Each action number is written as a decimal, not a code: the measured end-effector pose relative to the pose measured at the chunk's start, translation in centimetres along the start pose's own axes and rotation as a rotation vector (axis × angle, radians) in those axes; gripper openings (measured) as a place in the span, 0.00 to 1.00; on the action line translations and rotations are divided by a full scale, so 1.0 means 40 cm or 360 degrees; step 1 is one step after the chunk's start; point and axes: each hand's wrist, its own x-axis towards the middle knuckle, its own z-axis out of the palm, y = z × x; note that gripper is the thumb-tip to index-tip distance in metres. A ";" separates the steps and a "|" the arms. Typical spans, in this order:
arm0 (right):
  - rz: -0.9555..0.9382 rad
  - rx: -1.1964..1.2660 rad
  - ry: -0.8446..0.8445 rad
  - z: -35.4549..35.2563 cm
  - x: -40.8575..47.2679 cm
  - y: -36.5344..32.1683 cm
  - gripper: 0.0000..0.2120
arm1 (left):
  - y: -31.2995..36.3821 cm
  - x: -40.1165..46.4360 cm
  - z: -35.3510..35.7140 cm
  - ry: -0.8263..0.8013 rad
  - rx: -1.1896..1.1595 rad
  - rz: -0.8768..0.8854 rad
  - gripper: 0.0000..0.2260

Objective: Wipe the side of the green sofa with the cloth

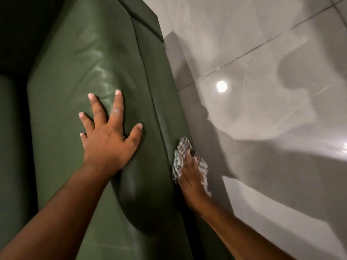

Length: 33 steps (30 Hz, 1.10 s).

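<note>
We look down on the green sofa [90, 59]: it fills the left half of the view, dark green, smooth and leather-like, with a faint sheen and pale streaks catching light on the top of the arm. A stitched seam runs along the arm's outer edge, where the top turns down into the side panel. A soft dent sits in the padding under our wrist.

The floor [272, 62] takes the right half: large glossy grey tiles, thin dark grout lines, a round lamp reflection [221, 86], and broad shadows, some cast by us.

Our left hand [110, 141] lies flat on top of the sofa arm, palm down, fingers spread wide and straight, gripping nothing, just pressing into the padding.

Our right hand [191, 177] is down over the outer edge, against the sofa's side panel, just beside the seam. It holds the cloth [183, 156] pressed to the green surface; fingers lie fairly extended over it rather than in a tight fist. How firmly they close around the cloth, we cannot tell.

The cloth is small, crumpled, checked in grey, dark and white. It is bunched under and around the right hand's fingers, with loose folds sticking out above the fingertips and trailing toward the floor side. It touches the sofa's side near the top edge.
</note>
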 end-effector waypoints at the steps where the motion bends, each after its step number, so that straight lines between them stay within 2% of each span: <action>1: -0.0002 -0.0037 0.0003 0.000 0.000 0.008 0.28 | -0.007 0.051 -0.015 -0.0018 -0.0043 -0.0018 0.38; 5: 0.0017 -0.0164 -0.0029 -0.029 0.135 -0.024 0.26 | 0.019 0.252 -0.050 0.0014 -0.0084 -0.0154 0.40; 13: -0.0277 -0.0188 -0.0007 -0.147 0.733 -0.258 0.26 | 0.067 0.531 -0.067 0.0275 -0.0001 -0.0099 0.38; 15: -0.0296 -0.0179 0.0016 -0.146 0.748 -0.262 0.27 | 0.076 0.539 -0.048 0.0347 0.0010 -0.0068 0.38; 20: -0.0558 -0.0136 -0.0066 -0.144 0.625 -0.214 0.24 | 0.067 0.531 -0.025 0.0441 -0.0002 -0.0017 0.38; 24: -0.0563 -0.0218 -0.0036 -0.157 0.753 -0.270 0.24 | 0.074 0.528 0.003 0.0513 -0.0021 -0.0032 0.38; 27: -0.0532 -0.0316 0.0083 -0.176 0.916 -0.338 0.25 | 0.075 0.532 0.015 0.0543 0.0011 -0.0055 0.38; 29: -0.0477 -0.0182 0.0171 -0.197 1.025 -0.393 0.26 | 0.078 0.536 0.016 0.0543 0.0040 -0.0061 0.38; 33: -0.0216 0.0466 0.0306 -0.217 1.106 -0.462 0.22 | 0.078 0.531 0.017 0.0531 0.0054 -0.0072 0.38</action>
